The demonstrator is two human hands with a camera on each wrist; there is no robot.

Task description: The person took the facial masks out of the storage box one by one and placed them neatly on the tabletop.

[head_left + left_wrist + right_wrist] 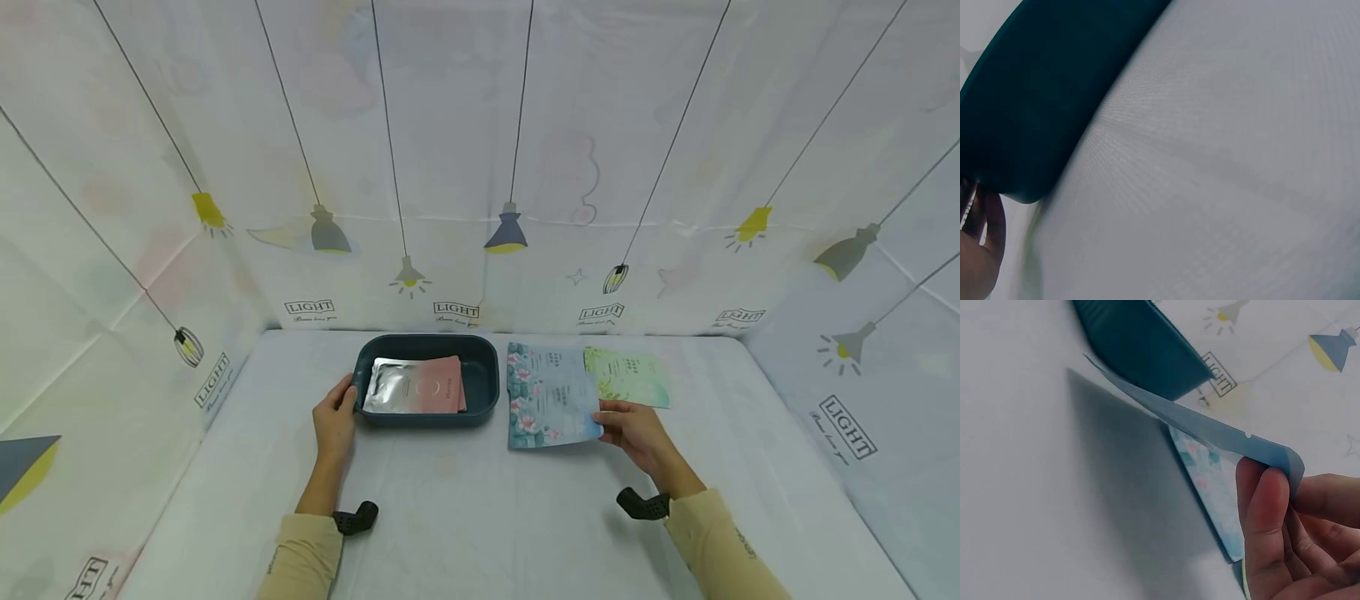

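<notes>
My right hand (pixel 637 433) pinches the right edge of a light blue sheet mask packet (pixel 558 396) with pink flowers. In the right wrist view this packet (pixel 1210 434) is lifted and seen nearly edge-on, casting a shadow on the table. Another blue flowered packet (pixel 1200 469) lies beneath it. A green packet (pixel 628 377) lies just behind my right hand. My left hand (pixel 335 417) rests against the left end of a dark teal bin (pixel 425 421), fingers at its side wall. Inside the bin lie pink and silver packets (pixel 420 385), stacked toward its left.
A white cloth (pixel 450 508) covers the table. White sheets (pixel 450 125) printed with hanging lamps rise at the back and both sides. The bin stands near the back edge, left of the blue packets.
</notes>
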